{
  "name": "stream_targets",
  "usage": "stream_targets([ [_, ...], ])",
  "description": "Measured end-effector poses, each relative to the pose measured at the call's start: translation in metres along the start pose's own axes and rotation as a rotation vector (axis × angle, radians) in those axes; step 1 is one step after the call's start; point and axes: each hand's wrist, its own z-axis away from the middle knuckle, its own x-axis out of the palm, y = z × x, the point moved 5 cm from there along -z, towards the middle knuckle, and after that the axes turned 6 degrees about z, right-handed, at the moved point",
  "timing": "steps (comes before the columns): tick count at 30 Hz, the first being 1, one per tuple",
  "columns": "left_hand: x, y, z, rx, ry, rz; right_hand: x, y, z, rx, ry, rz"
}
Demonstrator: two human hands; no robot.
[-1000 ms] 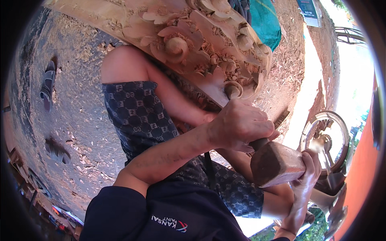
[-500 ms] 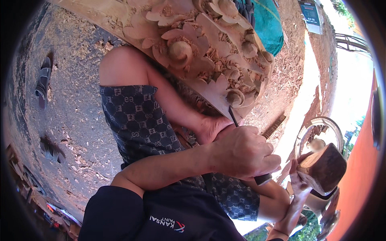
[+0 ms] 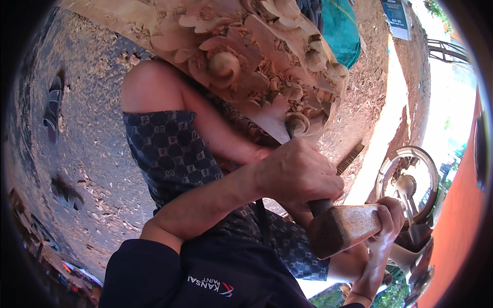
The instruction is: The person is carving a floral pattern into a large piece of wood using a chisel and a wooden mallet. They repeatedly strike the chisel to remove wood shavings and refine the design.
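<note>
Head | left hand (image 3: 300,172): fingers curled tight round chisel (image 3: 321,206), butt protruding, likely to meet mallet (image 3: 345,229) | right hand (image 3: 392,219): fingers wrapped at mallet's far end | carved panel (image 3: 179,43) beyond shin (image 3: 203,115), near corner towards chisel tip, presumably for control

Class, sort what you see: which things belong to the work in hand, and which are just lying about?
In the work:
- carved wooden panel
- chisel, in the left hand
- wooden mallet, in the right hand

Lying about:
- dark sandal
- teal sack
- brush-like strip
</note>
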Motion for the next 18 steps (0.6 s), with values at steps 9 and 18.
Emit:
stream_targets([
  [9,0.011,0.011,0.013,-0.225,-0.043,-0.339,0.005,0.009,0.007,0.084,0.011,-0.087],
  [18,0.023,0.008,0.005,-0.028,-0.231,-0.222,0.001,-0.011,0.013,0.26,0.349,-0.166],
])
